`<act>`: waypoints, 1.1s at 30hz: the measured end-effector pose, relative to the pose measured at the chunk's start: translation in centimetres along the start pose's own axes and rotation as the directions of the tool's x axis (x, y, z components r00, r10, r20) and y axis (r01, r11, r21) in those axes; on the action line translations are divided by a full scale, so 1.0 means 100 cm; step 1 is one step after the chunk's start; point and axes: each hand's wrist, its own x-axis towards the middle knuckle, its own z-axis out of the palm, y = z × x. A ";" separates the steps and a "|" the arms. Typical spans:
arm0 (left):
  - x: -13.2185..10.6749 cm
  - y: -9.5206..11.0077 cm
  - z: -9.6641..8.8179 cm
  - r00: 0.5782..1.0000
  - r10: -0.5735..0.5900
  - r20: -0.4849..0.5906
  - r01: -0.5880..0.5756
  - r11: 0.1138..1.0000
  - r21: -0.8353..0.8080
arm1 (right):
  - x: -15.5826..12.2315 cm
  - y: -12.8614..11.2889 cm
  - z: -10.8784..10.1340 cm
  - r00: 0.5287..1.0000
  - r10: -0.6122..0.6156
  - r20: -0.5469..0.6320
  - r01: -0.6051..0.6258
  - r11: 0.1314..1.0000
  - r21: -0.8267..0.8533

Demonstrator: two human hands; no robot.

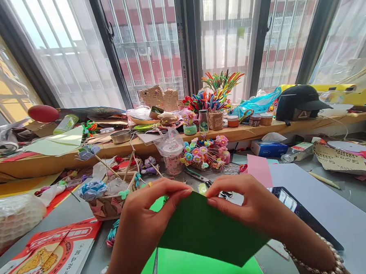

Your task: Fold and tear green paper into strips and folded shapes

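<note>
A sheet of dark green paper [210, 229] hangs tilted between my two hands in front of me. The thumb and fingers of my left hand [156, 208] pinch its top edge. A short way to the right, my right hand [238, 199] pinches the same edge between thumb and fingers. Beneath the held sheet, brighter green paper [208, 270] lies on the table. Scissors [197, 175] rest just beyond my fingertips, partly covered by them.
A box with blue paper flowers [93, 190] stands to the left, near a red-and-white food bag [48, 258]. On the right lie a dark phone or tablet [310, 220] and large white paper [298, 184]. A lidded cup [173, 156] and small craft flowers [205, 152] stand behind.
</note>
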 end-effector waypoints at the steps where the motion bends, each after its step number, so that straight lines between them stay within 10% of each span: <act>1: 0.000 -0.001 -0.002 0.999 -0.017 -0.035 0.017 1.000 -0.005 | 0.000 0.002 -0.003 1.000 0.007 0.006 -0.007 1.000 0.002; 11: 0.002 -0.008 -0.010 0.982 -0.077 -0.174 0.073 0.997 -0.027 | 0.001 0.018 -0.022 0.995 0.090 -0.043 -0.092 0.994 -0.054; 23: -0.008 -0.003 0.007 0.933 0.294 0.205 -0.344 0.897 0.279 | -0.004 0.008 -0.001 0.987 -0.160 0.000 0.152 0.936 -0.318; 33: -0.005 -0.004 -0.010 0.933 0.287 0.215 -0.338 0.905 0.259 | -0.008 0.003 -0.012 0.988 -0.147 0.056 0.157 0.899 -0.410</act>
